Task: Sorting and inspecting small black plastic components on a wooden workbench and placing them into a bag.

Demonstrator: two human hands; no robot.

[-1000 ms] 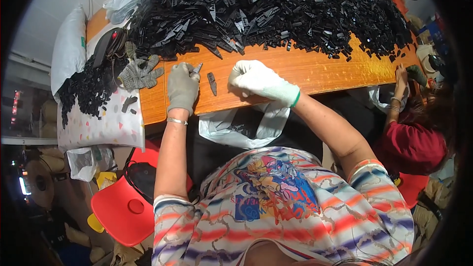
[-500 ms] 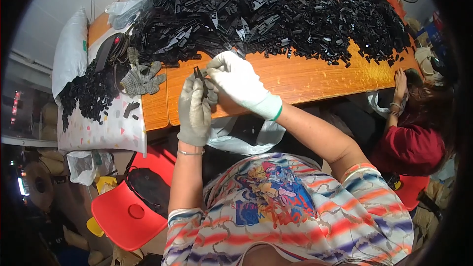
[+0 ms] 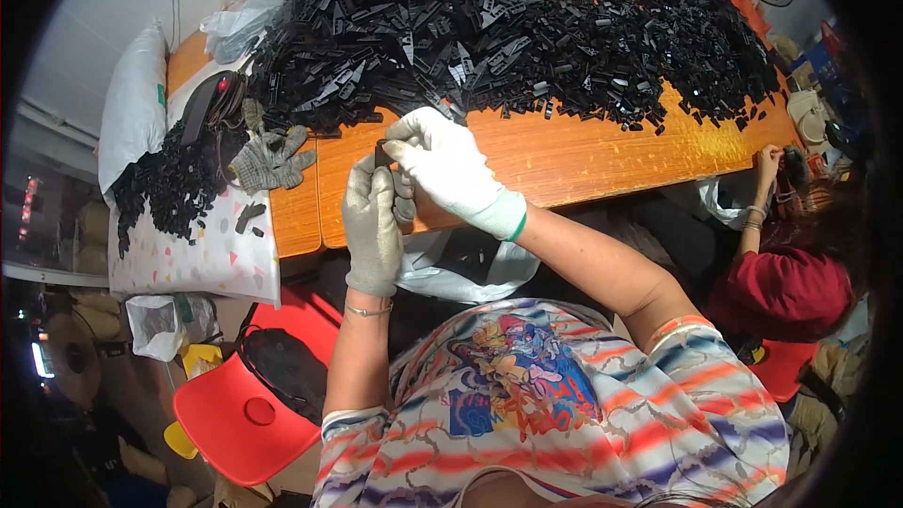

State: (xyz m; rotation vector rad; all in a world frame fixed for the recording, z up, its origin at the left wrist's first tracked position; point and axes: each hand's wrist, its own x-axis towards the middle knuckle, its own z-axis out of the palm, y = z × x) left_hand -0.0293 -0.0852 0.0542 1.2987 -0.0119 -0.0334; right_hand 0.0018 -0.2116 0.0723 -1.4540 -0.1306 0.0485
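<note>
A small black plastic piece stands upright between my hands, above the front edge of the table. My left hand, in a greyish worn glove, is closed round its lower part. With the fingertips of its white glove, my right hand pinches at the upper end of the same piece. The gloved fingers hide most of the piece, so its full shape cannot be made out. Beyond my hands, a large heap of black plastic parts covers the back of the wooden table.
To the left lie a grey knitted glove and a smaller black heap on a patterned cover. A white plastic bag hangs below the table edge. A red chair stands at left. A co-worker in a red sleeve sits at right.
My right fingers have closed in on the top of the black piece, whose two prongs showed before. My left hand has shifted slightly down. The co-worker's hand has moved a little.
</note>
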